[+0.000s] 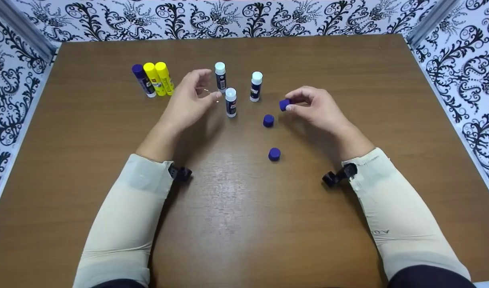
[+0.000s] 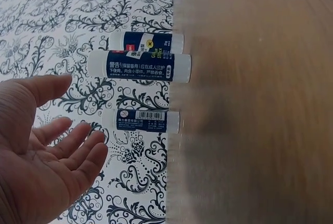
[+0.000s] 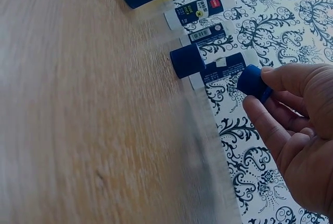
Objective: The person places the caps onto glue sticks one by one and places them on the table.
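My right hand (image 1: 320, 110) pinches a dark blue glue stick cap (image 3: 252, 82) between thumb and fingers, raised over the table. Two more blue caps stand on the wood: one cap (image 1: 268, 121) close by and another cap (image 1: 274, 154) nearer to me. My left hand (image 1: 188, 98), fingers spread and relaxed with nothing in them, hovers left of the glue sticks. Three uncapped glue sticks with navy labels and white tops stand upright: a rear glue stick (image 1: 220, 77), a front glue stick (image 1: 230, 102) nearest my left thumb, and a right glue stick (image 1: 256, 86).
Left of my left hand, a blue-capped glue stick (image 1: 144, 81) and two yellow glue sticks (image 1: 154, 79) stand in a row. All of it is on a brown wooden table (image 1: 228, 200), with black-and-white patterned panels (image 1: 220, 18) behind and at the sides.
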Available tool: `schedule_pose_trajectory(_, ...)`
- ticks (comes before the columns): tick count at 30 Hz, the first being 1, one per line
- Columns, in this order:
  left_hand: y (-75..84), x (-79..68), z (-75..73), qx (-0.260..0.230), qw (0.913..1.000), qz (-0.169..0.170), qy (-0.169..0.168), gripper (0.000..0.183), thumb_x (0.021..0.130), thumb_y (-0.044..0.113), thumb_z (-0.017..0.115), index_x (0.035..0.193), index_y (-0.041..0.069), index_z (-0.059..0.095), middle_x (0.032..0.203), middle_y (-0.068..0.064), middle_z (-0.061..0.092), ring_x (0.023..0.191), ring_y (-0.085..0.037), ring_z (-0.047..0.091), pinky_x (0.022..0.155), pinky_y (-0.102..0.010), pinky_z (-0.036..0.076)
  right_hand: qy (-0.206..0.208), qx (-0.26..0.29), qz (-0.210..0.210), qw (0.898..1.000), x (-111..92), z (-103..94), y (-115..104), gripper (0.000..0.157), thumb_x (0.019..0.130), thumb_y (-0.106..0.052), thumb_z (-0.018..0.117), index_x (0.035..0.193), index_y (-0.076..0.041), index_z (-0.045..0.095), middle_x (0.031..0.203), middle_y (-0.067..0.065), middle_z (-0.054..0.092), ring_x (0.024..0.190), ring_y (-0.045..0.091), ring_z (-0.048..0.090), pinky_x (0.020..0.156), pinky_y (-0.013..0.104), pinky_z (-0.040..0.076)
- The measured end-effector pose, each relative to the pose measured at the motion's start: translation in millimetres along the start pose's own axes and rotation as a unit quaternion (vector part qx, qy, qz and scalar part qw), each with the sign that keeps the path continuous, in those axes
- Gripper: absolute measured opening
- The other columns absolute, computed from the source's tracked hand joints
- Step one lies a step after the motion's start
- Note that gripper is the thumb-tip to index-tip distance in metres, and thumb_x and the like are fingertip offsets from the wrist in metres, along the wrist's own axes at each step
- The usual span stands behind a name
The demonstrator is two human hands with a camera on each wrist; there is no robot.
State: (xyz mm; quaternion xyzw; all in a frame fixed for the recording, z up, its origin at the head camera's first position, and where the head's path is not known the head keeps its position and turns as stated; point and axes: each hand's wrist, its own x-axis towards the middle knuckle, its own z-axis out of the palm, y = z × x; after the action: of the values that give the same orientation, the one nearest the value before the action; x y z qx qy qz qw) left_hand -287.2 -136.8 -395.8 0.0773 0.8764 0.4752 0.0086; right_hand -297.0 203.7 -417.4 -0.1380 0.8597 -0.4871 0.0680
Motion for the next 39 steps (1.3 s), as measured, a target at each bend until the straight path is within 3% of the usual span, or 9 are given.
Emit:
schedule_pose_trajectory(17,-0.8,-0.3,6.6,0.011,0.9987,-0.007,-0.049,0.066,0.096,0.024,0.076,0.153,0.011,0.045,0.148,-0.010,0.054,0.135,-0.025,0.055,0.120,-0.039,0.042,-0.002,0.003,0.001,1.000,0.1,0.0,0.0,0.031,0.095,-0.010,0.075,0.123,0.002,0.071,0.119,0.013,0.070,0.103,0.007,0.069,0.088,0.014,0.055)
schedule_pose_trajectory(32,-9.3,5.7,20.3,-0.050,0.9961,-0.009,-0.072,0.060,0.096,0.019,0.076,0.148,0.007,0.050,0.144,-0.012,0.058,0.132,-0.026,0.059,0.115,-0.039,0.046,-0.002,0.011,-0.006,1.000,0.4,0.9,6.2,0.031,0.095,-0.010,0.075,0.124,0.002,0.070,0.118,0.015,0.071,0.099,0.008,0.071,0.087,0.014,0.055)
schedule_pose_trajectory(39,-11.7,6.8,22.2,-0.072,0.9947,-0.018,-0.072,0.057,0.096,0.020,0.075,0.147,0.010,0.052,0.142,-0.009,0.060,0.131,-0.023,0.060,0.115,-0.037,0.047,-0.005,0.018,0.007,1.000,2.0,1.0,6.0,0.032,0.096,-0.010,0.074,0.125,0.002,0.070,0.119,0.015,0.071,0.103,0.012,0.071,0.089,0.014,0.055)
